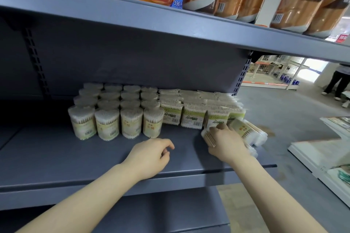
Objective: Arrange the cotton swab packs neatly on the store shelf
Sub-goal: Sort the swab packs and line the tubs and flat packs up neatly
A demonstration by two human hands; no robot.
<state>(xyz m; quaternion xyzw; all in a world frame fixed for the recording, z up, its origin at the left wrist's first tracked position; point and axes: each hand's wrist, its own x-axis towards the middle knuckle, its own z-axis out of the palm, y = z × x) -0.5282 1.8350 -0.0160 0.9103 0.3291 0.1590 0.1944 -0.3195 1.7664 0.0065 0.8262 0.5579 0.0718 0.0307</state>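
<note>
Round tubs of cotton swabs (115, 115) stand in tidy rows on the grey shelf (75, 155). Right of them, flat bagged swab packs (191, 113) stand upright in rows. At the shelf's right end several flat packs (250, 132) lie loose on their sides. My right hand (225, 143) grips one lying pack (207, 136) in front of the upright rows, fingers curled over it. My left hand (151, 155) hovers over the bare shelf front, fingers loosely curled, holding nothing.
The upper shelf (170, 19) carries red drink packs and Nescafé bottles close overhead. The shelf's right end opens onto the aisle floor, where a person (339, 83) stands far off. White shelving (322, 155) sits low at right.
</note>
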